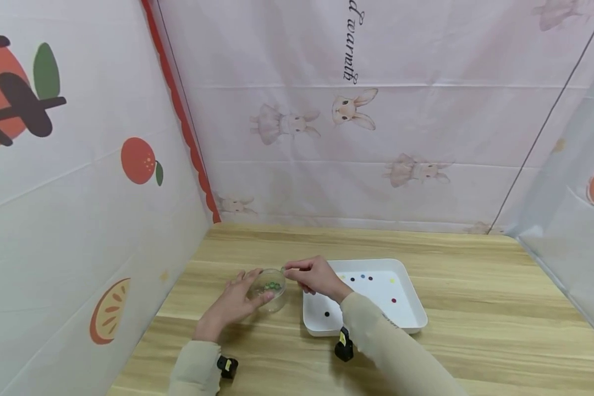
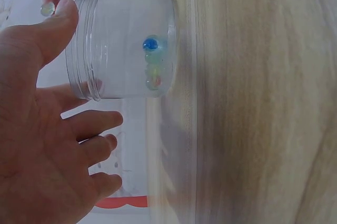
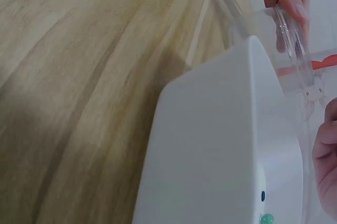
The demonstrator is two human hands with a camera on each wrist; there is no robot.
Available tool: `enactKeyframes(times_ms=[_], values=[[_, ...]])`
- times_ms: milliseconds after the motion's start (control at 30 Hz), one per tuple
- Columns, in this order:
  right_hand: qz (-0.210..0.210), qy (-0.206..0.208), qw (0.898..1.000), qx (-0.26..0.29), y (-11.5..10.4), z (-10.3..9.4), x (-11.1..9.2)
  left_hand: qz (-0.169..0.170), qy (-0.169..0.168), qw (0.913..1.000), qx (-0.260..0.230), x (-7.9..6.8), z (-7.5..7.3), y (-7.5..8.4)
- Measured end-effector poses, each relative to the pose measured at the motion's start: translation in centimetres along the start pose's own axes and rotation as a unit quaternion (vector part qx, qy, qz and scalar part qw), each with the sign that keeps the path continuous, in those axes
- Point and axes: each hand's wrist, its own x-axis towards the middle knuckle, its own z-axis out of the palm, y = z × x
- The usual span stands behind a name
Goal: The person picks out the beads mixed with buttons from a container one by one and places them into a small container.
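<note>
A clear plastic jar (image 1: pixel 273 303) stands on the wooden table with its mouth up. My left hand (image 1: pixel 234 301) grips it near the rim, the thumb on one side and a finger on the other. Several glass marbles (image 2: pixel 152 68) lie on the jar's bottom, most greenish and one blue (image 2: pixel 150 44). Just over the jar's mouth, my right hand (image 1: pixel 319 276) pinches a pale clear marble (image 2: pixel 47 9) between its fingertips. That hand shows only in part at the edge of the right wrist view. Right of the jar sits a white tray (image 1: pixel 416 311).
Small round pieces in black, blue, yellow and dark red lie scattered in the tray, and a green marble (image 3: pixel 267 218) shows there in the right wrist view. Printed cloth walls (image 1: pixel 297 187) enclose the table (image 1: pixel 485 308) at the back and sides.
</note>
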Motion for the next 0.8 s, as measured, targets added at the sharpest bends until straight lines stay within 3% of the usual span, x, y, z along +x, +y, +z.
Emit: enactKeyframes(times_ms=[500,800], values=[[-0.001,-0.034,0.999,-0.024,0.3,1.7,0.5,-0.006,-0.007,0.9999,0.003,0.0,0.0,0.0],[0.015,-0.003,1.0,0.005,0.4,0.2,0.3,-0.009,-0.004,1.0,-0.001,0.0,-0.1,0.1]])
